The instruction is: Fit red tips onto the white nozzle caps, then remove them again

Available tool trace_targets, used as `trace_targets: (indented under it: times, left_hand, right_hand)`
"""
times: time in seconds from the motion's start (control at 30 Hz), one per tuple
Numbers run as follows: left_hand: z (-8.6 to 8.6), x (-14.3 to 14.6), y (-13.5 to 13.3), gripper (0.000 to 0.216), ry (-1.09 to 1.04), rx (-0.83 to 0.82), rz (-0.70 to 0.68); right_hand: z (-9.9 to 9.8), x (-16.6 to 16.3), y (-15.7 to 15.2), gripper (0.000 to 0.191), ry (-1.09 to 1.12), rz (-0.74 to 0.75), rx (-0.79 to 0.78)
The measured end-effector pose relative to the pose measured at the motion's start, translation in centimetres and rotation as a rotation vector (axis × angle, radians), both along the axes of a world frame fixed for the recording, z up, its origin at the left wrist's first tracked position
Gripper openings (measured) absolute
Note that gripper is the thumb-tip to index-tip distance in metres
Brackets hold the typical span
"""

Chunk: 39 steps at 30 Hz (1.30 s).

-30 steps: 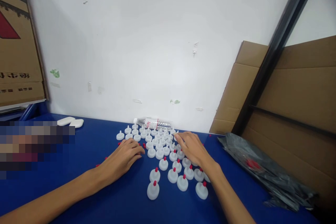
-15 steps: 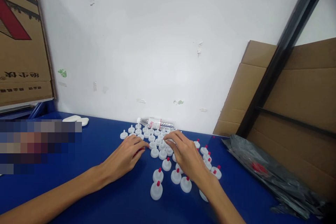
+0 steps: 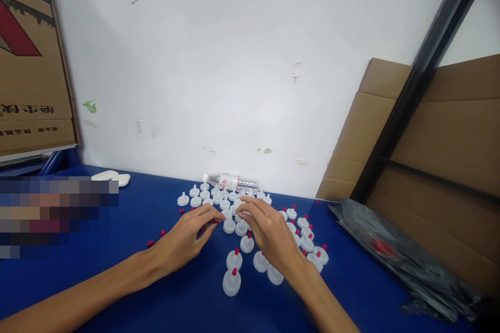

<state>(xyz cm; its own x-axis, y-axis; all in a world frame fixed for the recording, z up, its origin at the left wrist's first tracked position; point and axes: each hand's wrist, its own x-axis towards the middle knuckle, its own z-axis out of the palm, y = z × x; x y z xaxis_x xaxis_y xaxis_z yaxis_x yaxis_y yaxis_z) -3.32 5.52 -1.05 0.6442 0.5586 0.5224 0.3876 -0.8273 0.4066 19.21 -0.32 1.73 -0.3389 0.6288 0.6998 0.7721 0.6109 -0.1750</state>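
Note:
My left hand (image 3: 191,229) is bent low over the blue table, thumb and fingers drawn together with a bit of red, seemingly a small red cap (image 3: 216,221), at their tips. More red caps (image 3: 163,232) lie beside its wrist. My right hand (image 3: 269,229) curls over a cluster of white nozzle lids (image 3: 229,226), fingertips and thumb brought close together; what they pinch is hidden. Behind and between the hands, the lids have bare tips. Around my right forearm and in front stand white lids with red caps on their tips (image 3: 232,282).
A clear plastic bottle (image 3: 234,182) lies against the wall behind the lids. White objects (image 3: 111,177) rest at the back left near a blurred patch. Grey plastic bags (image 3: 375,250) lie on the right by cardboard (image 3: 449,166) and a dark post (image 3: 414,83).
My right hand has shifted slightly left. My left fingertips have moved a little toward the lids. Red caps by my left wrist show more clearly as the view shifts.

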Motion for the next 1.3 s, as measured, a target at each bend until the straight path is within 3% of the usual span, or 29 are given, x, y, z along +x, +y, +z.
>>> trace_targets:
  times: [0.2,0.4,0.73,0.97,1.3]
  left_hand:
    - [-0.1,0.1,0.0,0.036,-0.037,0.071,-0.027]
    - [0.1,0.3,-0.2,0.025,-0.137,0.135,-0.055]
    - [0.9,0.3,-1.1,0.018,-0.341,0.273,-0.128]
    - [1.0,0.5,-1.2,0.003,-0.334,0.202,-0.081]
    - [0.3,0.2,-0.8,0.021,-0.13,0.016,0.056]
  right_hand:
    - [0.1,-0.4,-0.1,0.021,0.071,0.017,-0.029]
    - [0.2,-0.7,-0.4,0.018,0.042,0.042,-0.052]
    - [-0.5,-1.3,-0.5,0.031,-0.027,0.068,-0.139]
    - [-0.6,-1.7,-0.6,0.026,-0.017,0.123,-0.033]
    - [-0.6,-2.2,-0.8,0.043,-0.023,0.15,-0.065]
